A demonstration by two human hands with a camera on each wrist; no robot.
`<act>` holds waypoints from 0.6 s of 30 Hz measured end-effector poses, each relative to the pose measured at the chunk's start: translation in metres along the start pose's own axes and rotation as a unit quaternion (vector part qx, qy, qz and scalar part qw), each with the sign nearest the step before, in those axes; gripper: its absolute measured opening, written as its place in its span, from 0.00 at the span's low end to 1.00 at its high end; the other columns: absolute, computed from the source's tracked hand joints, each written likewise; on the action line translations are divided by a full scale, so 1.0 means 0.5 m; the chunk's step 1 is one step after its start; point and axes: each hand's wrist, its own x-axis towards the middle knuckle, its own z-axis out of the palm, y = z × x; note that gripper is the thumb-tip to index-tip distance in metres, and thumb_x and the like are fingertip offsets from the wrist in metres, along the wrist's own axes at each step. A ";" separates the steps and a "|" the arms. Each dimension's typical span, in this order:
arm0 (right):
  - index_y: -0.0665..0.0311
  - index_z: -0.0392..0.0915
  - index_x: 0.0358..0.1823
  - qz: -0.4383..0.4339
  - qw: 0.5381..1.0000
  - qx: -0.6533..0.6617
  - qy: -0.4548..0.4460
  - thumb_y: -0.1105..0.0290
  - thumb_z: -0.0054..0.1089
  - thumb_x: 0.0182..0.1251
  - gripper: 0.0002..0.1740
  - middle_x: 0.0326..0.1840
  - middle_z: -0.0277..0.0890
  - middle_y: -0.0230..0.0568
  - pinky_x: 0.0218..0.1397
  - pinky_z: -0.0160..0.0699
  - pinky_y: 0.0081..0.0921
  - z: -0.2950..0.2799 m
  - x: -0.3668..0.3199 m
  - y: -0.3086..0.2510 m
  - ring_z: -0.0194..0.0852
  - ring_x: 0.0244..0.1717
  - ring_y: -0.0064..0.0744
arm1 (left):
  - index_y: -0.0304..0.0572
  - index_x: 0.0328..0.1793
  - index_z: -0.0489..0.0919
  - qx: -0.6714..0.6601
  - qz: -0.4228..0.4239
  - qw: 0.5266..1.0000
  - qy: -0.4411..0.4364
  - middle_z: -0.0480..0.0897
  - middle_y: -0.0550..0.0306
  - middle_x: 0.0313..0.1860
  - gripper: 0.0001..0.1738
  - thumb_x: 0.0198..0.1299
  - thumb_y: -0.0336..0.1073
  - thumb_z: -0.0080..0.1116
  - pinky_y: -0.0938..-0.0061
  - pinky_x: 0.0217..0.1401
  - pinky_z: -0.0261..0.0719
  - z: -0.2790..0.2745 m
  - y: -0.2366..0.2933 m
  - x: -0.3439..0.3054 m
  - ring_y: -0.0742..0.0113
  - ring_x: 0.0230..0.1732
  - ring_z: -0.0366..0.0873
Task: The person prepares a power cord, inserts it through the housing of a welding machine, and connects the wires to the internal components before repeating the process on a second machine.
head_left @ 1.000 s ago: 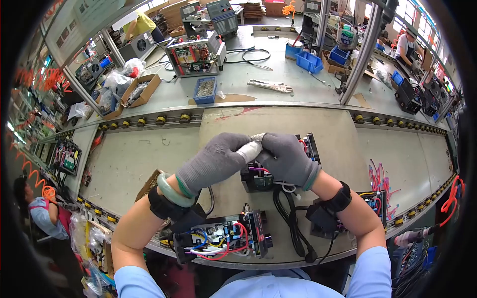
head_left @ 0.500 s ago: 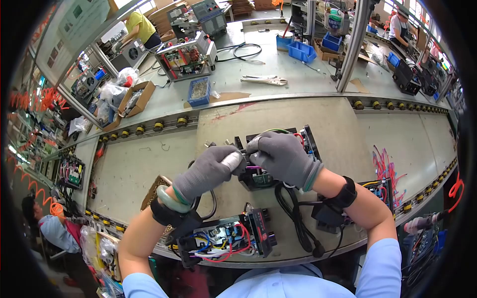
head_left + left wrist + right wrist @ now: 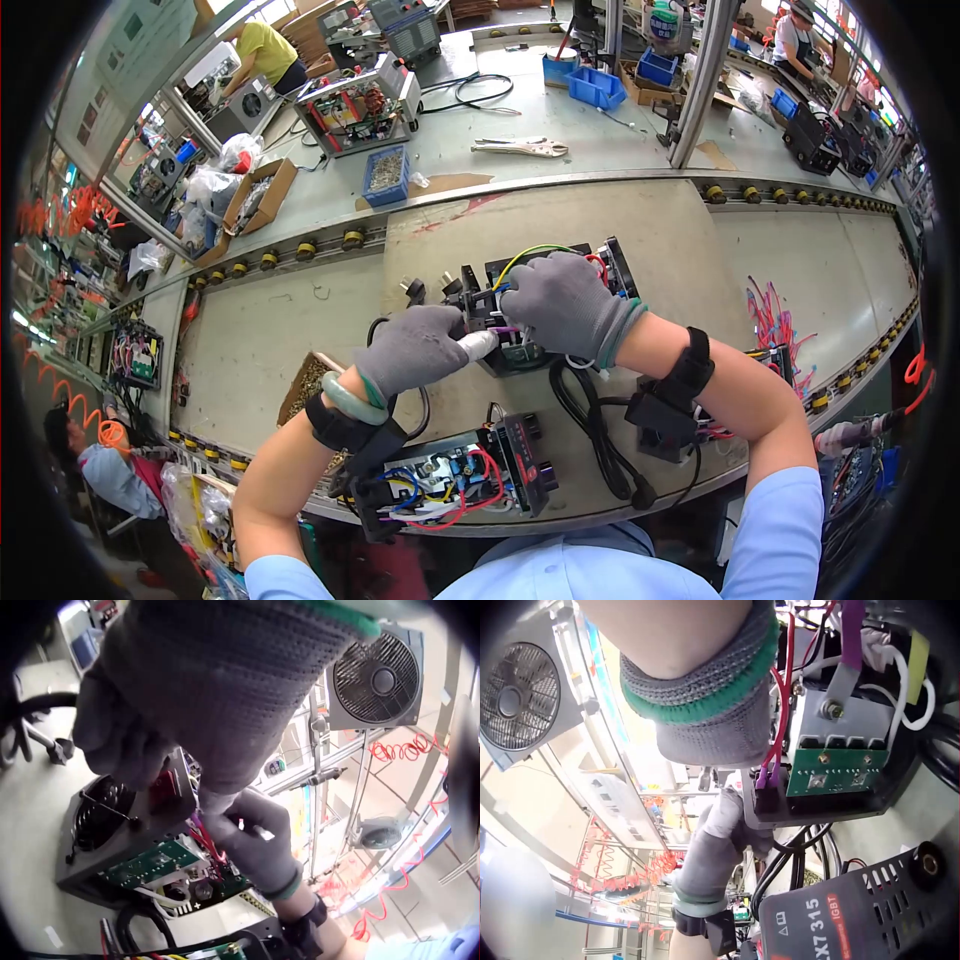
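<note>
Gloved, my left hand [image 3: 415,348] grips the end panel of an uncovered welding machine [image 3: 525,360], its pale thumb on the inner side. In the left wrist view its fingers [image 3: 124,742] curl over the outside of that panel [image 3: 161,814], by a red switch. My right hand [image 3: 570,305] is over the machine's inside, fingers curled beside the left thumb. A small metal part [image 3: 705,780] shows at these fingers in the right wrist view; their tips are mostly hidden. Red wires [image 3: 781,712] with purple sleeves run to the panel near a green circuit board [image 3: 829,772].
A second uncovered machine [image 3: 460,480] lies near the front edge, with a coiled black cable [image 3: 595,430] to its right. A box of small parts [image 3: 305,390] is left of my left hand. Farther back are locking pliers [image 3: 520,147] and a blue tray [image 3: 386,175].
My hands have come apart from their meeting above the machine and lowered onto its panel end. The left thumb now lies against the panel. The head view has shifted slightly.
</note>
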 end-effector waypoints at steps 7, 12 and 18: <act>0.52 0.79 0.22 -0.064 0.997 0.016 0.042 0.66 0.61 0.51 0.03 0.27 0.73 0.31 0.37 0.77 0.33 0.023 0.002 0.009 0.79 0.33 0.32 | 0.35 0.58 0.77 -0.297 0.051 0.945 -0.122 0.80 0.56 0.38 0.28 0.72 0.56 0.55 0.71 0.38 0.79 0.033 -0.062 0.015 0.72 0.35 0.78; 0.52 0.79 0.22 -0.071 0.997 0.043 0.007 0.65 0.61 0.52 0.04 0.28 0.74 0.32 0.35 0.78 0.34 0.019 0.009 0.016 0.79 0.31 0.34 | 0.36 0.51 0.77 -0.290 0.075 0.947 -0.119 0.80 0.57 0.38 0.24 0.73 0.53 0.57 0.72 0.40 0.78 0.053 -0.104 0.034 0.72 0.36 0.79; 0.53 0.79 0.25 -0.095 0.993 0.073 -0.005 0.63 0.62 0.54 0.05 0.30 0.75 0.33 0.37 0.79 0.35 0.017 0.008 0.028 0.81 0.34 0.35 | 0.34 0.47 0.76 -0.306 0.091 0.938 -0.138 0.79 0.57 0.36 0.25 0.72 0.55 0.56 0.69 0.39 0.78 0.044 -0.100 0.031 0.70 0.36 0.79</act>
